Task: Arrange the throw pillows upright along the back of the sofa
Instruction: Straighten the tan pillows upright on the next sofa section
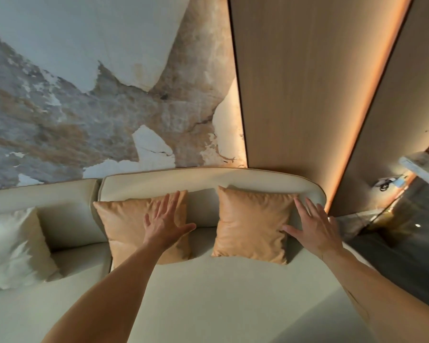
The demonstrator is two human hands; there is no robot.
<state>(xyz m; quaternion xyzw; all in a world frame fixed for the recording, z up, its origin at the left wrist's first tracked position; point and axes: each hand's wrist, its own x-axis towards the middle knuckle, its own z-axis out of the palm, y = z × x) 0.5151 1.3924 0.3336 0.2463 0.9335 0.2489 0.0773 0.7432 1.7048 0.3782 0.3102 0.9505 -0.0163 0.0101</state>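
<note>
Two flat hands, left hand (165,222) and right hand (313,229), press upright tan pillows (252,224).

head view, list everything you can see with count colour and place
tan pillows: 2, tan-orange, upright against the sofa back, side by side with a gap
white pillow: 1, white, leaning at the sofa's left end
sofa: 1, cream, along the wall
wall: 1, grey-and-tan marble look, behind the sofa
wood panels: 2, light brown, right of the marble, lit strip between
left hand: 1, open, flat on the left tan pillow
right hand: 1, open, at the right tan pillow's right edge
</note>
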